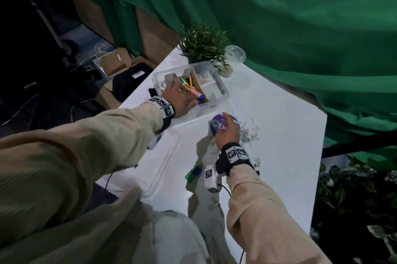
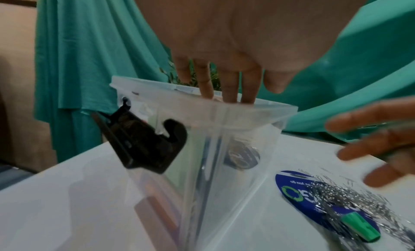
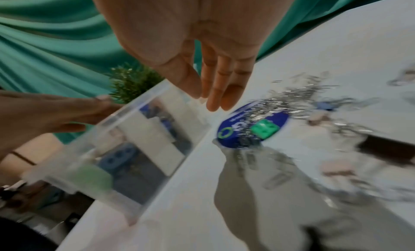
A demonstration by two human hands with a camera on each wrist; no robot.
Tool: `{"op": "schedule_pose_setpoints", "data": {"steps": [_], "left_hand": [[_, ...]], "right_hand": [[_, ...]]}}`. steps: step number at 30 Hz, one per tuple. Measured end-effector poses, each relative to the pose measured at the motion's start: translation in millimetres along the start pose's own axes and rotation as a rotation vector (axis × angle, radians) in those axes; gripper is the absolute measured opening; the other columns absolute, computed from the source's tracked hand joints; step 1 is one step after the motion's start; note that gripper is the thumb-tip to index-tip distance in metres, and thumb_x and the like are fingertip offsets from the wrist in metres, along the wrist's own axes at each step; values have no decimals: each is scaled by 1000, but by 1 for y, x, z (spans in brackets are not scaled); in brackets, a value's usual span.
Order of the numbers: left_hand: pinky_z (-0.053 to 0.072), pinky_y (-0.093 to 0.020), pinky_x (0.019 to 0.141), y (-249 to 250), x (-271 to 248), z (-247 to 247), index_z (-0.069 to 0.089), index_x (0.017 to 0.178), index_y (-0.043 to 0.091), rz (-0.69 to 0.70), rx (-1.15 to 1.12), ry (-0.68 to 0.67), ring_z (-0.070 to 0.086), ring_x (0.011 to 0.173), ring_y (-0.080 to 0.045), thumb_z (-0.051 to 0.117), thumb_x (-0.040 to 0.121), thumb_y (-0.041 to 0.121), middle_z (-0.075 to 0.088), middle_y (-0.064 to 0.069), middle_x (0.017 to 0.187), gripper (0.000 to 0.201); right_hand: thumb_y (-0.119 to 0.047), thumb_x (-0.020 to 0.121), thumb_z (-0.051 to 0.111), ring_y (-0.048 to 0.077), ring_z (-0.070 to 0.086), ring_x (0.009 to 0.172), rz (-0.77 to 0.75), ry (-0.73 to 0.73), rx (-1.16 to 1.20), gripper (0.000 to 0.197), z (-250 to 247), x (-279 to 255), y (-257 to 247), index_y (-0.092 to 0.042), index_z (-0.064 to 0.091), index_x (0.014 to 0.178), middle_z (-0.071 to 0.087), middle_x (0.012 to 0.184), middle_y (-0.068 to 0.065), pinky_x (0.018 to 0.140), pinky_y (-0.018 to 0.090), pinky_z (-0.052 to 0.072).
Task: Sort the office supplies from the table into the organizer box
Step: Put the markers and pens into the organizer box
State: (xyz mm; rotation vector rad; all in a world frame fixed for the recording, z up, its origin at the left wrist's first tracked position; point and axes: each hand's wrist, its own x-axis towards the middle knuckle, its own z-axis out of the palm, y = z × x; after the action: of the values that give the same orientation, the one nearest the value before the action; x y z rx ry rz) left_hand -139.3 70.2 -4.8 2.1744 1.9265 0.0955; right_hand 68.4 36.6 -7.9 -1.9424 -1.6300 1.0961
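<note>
The clear organizer box stands at the table's far left, holding pens and a blue-capped marker. My left hand reaches over its near rim with straight fingers dipping inside the box; the tips are hidden and I see nothing held. My right hand hovers flat, fingers straight, over a blue round disc beside a heap of silver paper clips. A small green piece lies on the disc among the clips.
A potted plant and a clear cup stand behind the box. A clear lid lies flat near the left edge. Small green and blue pieces and a binder clip lie near my right wrist. Green cloth hangs behind.
</note>
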Motion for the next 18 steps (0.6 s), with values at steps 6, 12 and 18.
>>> {"op": "schedule_pose_setpoints", "data": {"steps": [6, 12, 18], "left_hand": [[24, -44, 109, 19, -2, 14, 39, 143, 24, 76, 11, 35, 37, 134, -29, 31, 90, 63, 41, -3, 148, 66], [34, -44, 102, 37, -1, -1, 60, 118, 28, 65, 27, 30, 55, 111, -31, 39, 87, 60, 64, -5, 119, 49], [44, -33, 74, 99, -68, 44, 60, 100, 21, 158, -99, 20, 60, 92, -28, 48, 88, 45, 62, -5, 100, 30]], "right_hand": [[-5, 85, 51, 24, 64, 100, 196, -29, -124, 28, -4, -38, 86, -20, 68, 100, 70, 105, 6, 83, 23, 48], [-22, 83, 59, 22, 62, 95, 262, -77, -215, 8, 1, -70, 108, -26, 55, 88, 66, 95, -3, 77, 24, 45], [-31, 76, 56, 23, 62, 82, 332, -85, -274, 13, 20, -83, 104, -23, 54, 85, 62, 86, -5, 79, 29, 51]]}}
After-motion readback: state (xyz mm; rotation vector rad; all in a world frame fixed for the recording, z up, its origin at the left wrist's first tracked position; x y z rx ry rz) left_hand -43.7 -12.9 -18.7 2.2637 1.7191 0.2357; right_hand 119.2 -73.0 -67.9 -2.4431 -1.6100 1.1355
